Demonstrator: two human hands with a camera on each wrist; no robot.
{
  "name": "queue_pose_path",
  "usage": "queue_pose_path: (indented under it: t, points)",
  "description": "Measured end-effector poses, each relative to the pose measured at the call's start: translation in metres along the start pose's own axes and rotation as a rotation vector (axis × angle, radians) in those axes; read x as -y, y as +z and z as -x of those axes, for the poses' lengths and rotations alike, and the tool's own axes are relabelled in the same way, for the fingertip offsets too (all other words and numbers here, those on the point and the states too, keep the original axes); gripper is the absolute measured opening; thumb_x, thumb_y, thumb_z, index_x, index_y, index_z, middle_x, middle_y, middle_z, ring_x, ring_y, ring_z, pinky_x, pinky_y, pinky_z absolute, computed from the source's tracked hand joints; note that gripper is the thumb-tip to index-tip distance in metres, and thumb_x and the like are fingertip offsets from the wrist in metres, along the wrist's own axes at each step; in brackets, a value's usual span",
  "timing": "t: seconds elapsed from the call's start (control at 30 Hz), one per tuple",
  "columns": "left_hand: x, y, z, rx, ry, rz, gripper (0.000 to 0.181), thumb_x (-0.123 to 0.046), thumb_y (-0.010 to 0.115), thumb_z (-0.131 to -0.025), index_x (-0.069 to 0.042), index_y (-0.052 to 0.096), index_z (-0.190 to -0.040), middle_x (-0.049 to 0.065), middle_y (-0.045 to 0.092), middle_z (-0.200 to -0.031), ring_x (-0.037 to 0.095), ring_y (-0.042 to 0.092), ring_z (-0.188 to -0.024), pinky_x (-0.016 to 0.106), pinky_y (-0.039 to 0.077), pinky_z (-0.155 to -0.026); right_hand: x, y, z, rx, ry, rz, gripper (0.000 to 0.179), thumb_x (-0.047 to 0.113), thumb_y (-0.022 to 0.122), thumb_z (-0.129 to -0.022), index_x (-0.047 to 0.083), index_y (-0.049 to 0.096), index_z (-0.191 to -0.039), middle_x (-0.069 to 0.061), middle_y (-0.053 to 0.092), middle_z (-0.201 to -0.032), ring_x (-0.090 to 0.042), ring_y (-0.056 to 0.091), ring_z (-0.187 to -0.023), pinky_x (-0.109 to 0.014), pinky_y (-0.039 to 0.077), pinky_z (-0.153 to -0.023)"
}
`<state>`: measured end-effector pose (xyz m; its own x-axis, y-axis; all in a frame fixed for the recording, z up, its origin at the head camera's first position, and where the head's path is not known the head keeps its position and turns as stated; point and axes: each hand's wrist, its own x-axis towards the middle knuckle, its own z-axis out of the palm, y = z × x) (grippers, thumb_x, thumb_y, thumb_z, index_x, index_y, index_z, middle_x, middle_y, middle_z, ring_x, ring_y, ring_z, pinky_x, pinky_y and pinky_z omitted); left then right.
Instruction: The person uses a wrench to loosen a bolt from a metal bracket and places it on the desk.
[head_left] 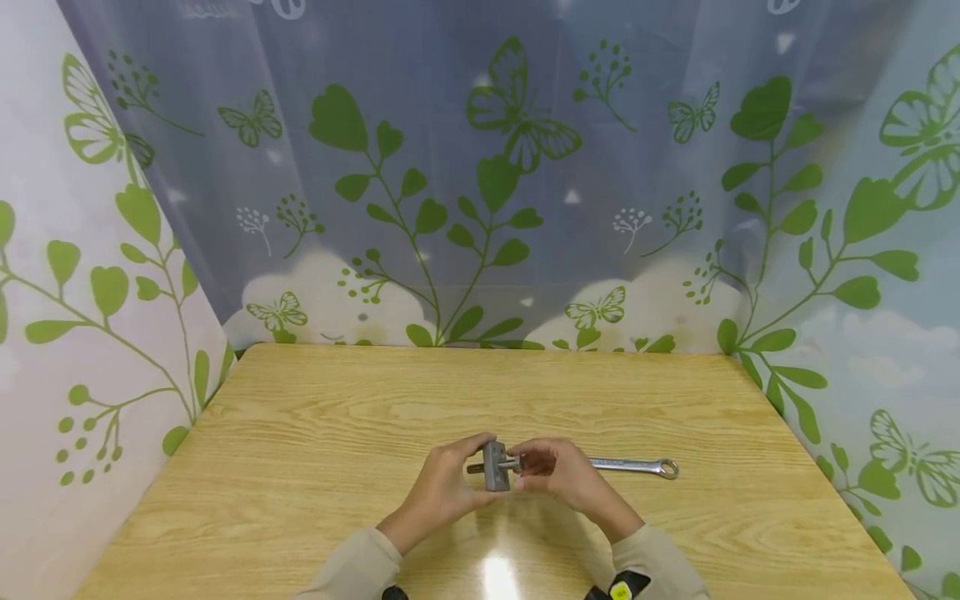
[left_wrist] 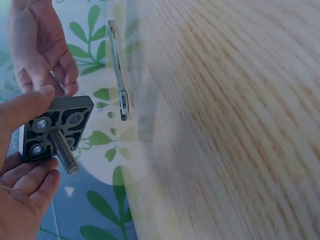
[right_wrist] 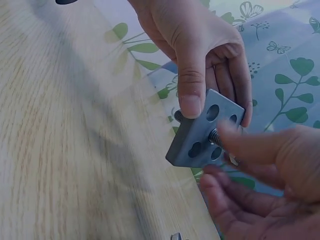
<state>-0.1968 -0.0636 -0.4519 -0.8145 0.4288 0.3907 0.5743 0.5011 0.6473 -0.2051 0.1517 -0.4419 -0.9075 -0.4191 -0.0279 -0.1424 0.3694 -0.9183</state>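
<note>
A grey square metal plate (head_left: pixel 496 467) with several holes stands on edge above the table. Its rim is gripped between the thumb and fingers of my left hand (head_left: pixel 444 483). A threaded bolt (left_wrist: pixel 64 152) passes through the plate's middle and sticks out on both sides. At the bolt's right-hand end, my right hand (head_left: pixel 562 473) has its thumb and fingers curled loosely around it. The right thumb is blurred against the threads in the right wrist view, and fingers partly hide the bolt's end. Beyond the right hand lies a shiny wrench (head_left: pixel 633 466), its ring end facing right.
The wood-grain table (head_left: pixel 360 400) reaches back to a blue-grey curtain (head_left: pixel 420 208) printed with green leaves and butterflies. Similar printed sheets hang along the left and right sides. Light glares off the tabletop in front of the hands.
</note>
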Motion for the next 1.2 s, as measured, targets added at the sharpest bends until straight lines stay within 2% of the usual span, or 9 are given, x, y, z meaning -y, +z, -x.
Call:
queue_pose_path:
  t: [0.1, 0.2, 0.37, 0.53, 0.67, 0.77, 0.87, 0.97, 1.2]
  points:
    - [0.0012, 0.0007, 0.0006, -0.002, 0.003, -0.003, 0.070, -0.010, 0.089, -0.065, 0.004, 0.057, -0.126, 0.016, 0.065, -0.120, 0.028, 0.063, -0.111, 0.036, 0.053, -0.095, -0.0009, 0.0000, 0.0003, 0.037, 0.056, -0.015, 0.038, 0.027, 0.067, -0.091, -0.002, 0.065, -0.115, -0.010, 0.067, -0.098, -0.022, 0.063, -0.088, -0.039, 0.057, -0.078]
    - [0.0018, 0.0018, 0.0010, 0.001, 0.003, -0.004, 0.070, -0.010, 0.089, -0.065, 0.004, 0.057, -0.126, 0.017, 0.065, -0.120, 0.029, 0.063, -0.111, 0.036, 0.052, -0.095, -0.0021, 0.0008, -0.0003, 0.051, 0.094, -0.055, 0.046, 0.037, 0.055, -0.097, -0.006, 0.065, -0.108, -0.011, 0.068, -0.094, -0.026, 0.066, -0.087, -0.043, 0.058, -0.080]
    - [0.0019, 0.0030, 0.0012, 0.012, -0.002, -0.005, 0.070, -0.009, 0.089, -0.065, 0.005, 0.057, -0.125, 0.018, 0.064, -0.121, 0.030, 0.063, -0.111, 0.037, 0.053, -0.095, -0.0042, 0.0035, -0.0017, 0.048, 0.131, -0.106, 0.059, 0.043, 0.043, -0.101, -0.011, 0.065, -0.095, -0.012, 0.068, -0.085, -0.030, 0.067, -0.080, -0.044, 0.059, -0.076]
    - [0.0027, 0.0036, 0.0010, 0.010, 0.005, -0.015, 0.069, -0.009, 0.089, -0.065, 0.005, 0.057, -0.125, 0.018, 0.064, -0.121, 0.030, 0.063, -0.111, 0.036, 0.053, -0.095, -0.0055, 0.0052, -0.0033, 0.036, 0.142, -0.089, 0.057, 0.044, 0.045, -0.101, -0.008, 0.066, -0.090, -0.008, 0.066, -0.079, -0.022, 0.065, -0.074, -0.042, 0.059, -0.072]
    - [0.0036, 0.0036, 0.0013, 0.009, 0.003, -0.020, 0.069, -0.010, 0.089, -0.065, 0.004, 0.057, -0.125, 0.018, 0.065, -0.120, 0.029, 0.063, -0.110, 0.036, 0.053, -0.095, -0.0048, 0.0048, -0.0032, 0.026, 0.123, -0.068, 0.047, 0.038, 0.050, -0.100, -0.006, 0.064, -0.093, -0.007, 0.065, -0.080, -0.017, 0.062, -0.073, -0.042, 0.057, -0.072]
    - [0.0035, 0.0033, 0.0018, 0.004, 0.004, -0.018, 0.069, -0.010, 0.089, -0.065, 0.004, 0.057, -0.125, 0.017, 0.065, -0.120, 0.029, 0.063, -0.110, 0.036, 0.053, -0.095, -0.0029, 0.0037, -0.0017, 0.009, 0.069, -0.043, 0.032, 0.028, 0.058, -0.097, -0.003, 0.064, -0.100, -0.009, 0.065, -0.087, -0.018, 0.060, -0.077, -0.040, 0.055, -0.071]
    - [0.0032, 0.0035, 0.0025, 0.001, 0.010, -0.017, 0.069, -0.010, 0.089, -0.065, 0.005, 0.058, -0.124, 0.017, 0.065, -0.119, 0.029, 0.064, -0.109, 0.036, 0.053, -0.094, -0.0023, 0.0028, -0.0003, -0.013, -0.001, 0.000, 0.021, 0.016, 0.066, -0.092, 0.000, 0.064, -0.105, -0.011, 0.065, -0.093, -0.017, 0.058, -0.080, -0.033, 0.054, -0.070]
    - [0.0031, 0.0038, 0.0026, 0.002, 0.007, -0.012, 0.069, -0.010, 0.089, -0.065, 0.004, 0.057, -0.125, 0.017, 0.065, -0.119, 0.029, 0.064, -0.109, 0.036, 0.053, -0.094, -0.0016, 0.0026, 0.0000, -0.026, -0.043, 0.032, 0.019, 0.006, 0.069, -0.088, 0.001, 0.065, -0.105, -0.011, 0.063, -0.093, -0.018, 0.057, -0.080, -0.026, 0.052, -0.068]
    - [0.0023, 0.0050, 0.0016, 0.000, 0.002, 0.002, 0.069, -0.010, 0.089, -0.065, 0.005, 0.058, -0.125, 0.016, 0.066, -0.118, 0.027, 0.064, -0.110, 0.037, 0.053, -0.094, -0.0036, 0.0027, -0.0009, -0.035, -0.082, 0.054, 0.017, -0.002, 0.068, -0.085, 0.001, 0.067, -0.102, -0.010, 0.064, -0.091, -0.017, 0.058, -0.081, -0.024, 0.053, -0.070]
